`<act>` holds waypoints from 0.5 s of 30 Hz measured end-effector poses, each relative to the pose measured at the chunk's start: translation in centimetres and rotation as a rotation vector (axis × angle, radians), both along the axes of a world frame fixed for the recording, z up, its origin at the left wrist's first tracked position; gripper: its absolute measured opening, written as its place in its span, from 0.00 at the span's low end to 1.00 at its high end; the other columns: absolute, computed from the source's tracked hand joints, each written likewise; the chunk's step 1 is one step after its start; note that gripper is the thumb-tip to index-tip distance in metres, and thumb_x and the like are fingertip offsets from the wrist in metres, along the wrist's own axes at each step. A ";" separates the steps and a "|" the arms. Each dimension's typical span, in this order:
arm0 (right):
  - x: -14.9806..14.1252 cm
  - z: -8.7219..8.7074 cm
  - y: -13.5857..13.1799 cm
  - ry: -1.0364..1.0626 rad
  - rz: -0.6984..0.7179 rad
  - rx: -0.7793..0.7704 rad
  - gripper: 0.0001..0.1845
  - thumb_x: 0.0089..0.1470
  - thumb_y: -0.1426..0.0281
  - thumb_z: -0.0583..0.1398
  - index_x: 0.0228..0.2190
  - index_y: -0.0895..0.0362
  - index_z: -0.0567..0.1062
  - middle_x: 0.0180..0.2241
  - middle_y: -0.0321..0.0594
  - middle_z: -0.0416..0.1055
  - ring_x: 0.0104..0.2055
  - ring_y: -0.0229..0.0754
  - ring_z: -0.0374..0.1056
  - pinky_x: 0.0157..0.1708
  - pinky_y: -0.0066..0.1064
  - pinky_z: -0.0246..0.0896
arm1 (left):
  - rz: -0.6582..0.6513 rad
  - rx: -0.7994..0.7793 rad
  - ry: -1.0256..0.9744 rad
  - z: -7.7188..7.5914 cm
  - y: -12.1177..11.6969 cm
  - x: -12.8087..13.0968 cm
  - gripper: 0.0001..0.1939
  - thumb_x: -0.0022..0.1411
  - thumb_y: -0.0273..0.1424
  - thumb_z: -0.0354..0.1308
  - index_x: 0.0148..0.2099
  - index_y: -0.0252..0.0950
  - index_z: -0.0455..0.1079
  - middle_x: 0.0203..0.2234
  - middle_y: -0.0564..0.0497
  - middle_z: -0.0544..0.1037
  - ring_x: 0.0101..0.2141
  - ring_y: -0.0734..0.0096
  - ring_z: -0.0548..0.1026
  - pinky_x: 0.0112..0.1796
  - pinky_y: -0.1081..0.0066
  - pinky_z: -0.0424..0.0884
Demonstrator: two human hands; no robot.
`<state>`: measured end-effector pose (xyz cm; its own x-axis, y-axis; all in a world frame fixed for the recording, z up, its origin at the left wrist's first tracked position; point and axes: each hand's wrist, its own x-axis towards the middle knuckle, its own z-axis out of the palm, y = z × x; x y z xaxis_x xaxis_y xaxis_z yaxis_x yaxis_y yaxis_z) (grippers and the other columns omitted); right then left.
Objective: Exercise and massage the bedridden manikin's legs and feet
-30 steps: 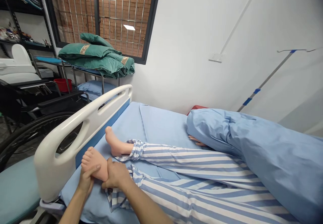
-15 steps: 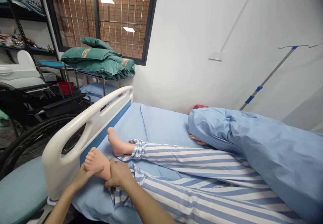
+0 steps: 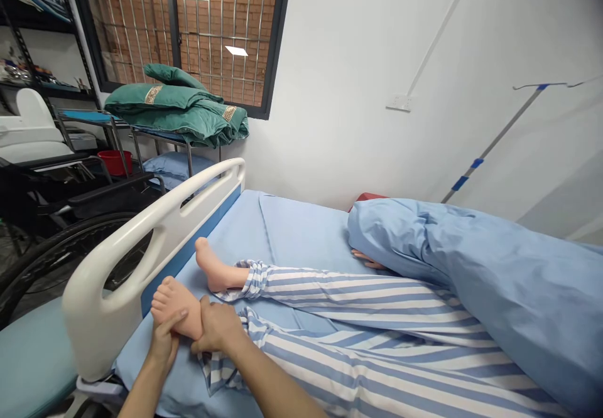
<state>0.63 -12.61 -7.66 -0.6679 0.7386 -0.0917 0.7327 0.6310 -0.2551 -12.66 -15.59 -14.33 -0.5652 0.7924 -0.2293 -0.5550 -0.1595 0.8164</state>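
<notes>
A manikin's near foot (image 3: 176, 308) rests between my hands at the foot end of the bed, toes toward the footboard. My left hand (image 3: 164, 341) grips its sole side from below, the thumb lying across the skin. Around the ankle is my right hand (image 3: 217, 325), fingers closed, just beyond the cuff of the striped trousers (image 3: 325, 364). Part of the heel is hidden behind the hands. The far foot (image 3: 217, 270) lies on the light blue sheet (image 3: 301, 226), untouched, its trouser cuff bunched at the ankle.
The white footboard (image 3: 155, 230) rises just left of the feet. A blue quilt (image 3: 452, 248) covers the upper body, with fingertips showing at its edge. Left stand a wheelchair (image 3: 94, 211) and a rack with green bedding (image 3: 183, 107). An IV pole (image 3: 494, 139) leans at right.
My left hand has swung round to a steeper angle, its palm now lower under the foot. My right hand keeps its hold on the ankle. The view has shifted slightly.
</notes>
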 end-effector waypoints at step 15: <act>0.0 -0.4 0.0 0.027 -0.012 -0.004 0.43 0.26 0.52 0.65 0.44 0.60 0.63 0.35 0.49 0.73 0.32 0.54 0.70 0.29 0.40 0.66 | -0.336 -0.176 0.438 3.1 -1.8 -2.1 0.20 0.34 0.31 0.67 0.33 0.30 0.72 0.25 0.49 0.77 0.33 0.60 0.74 0.33 0.66 0.71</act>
<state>0.64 -12.64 -8.10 -0.6610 0.7465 -0.0766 0.7333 0.6208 -0.2773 -14.77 -17.37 -11.19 -0.3608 0.9160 -0.1754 -0.1563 0.1260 0.9796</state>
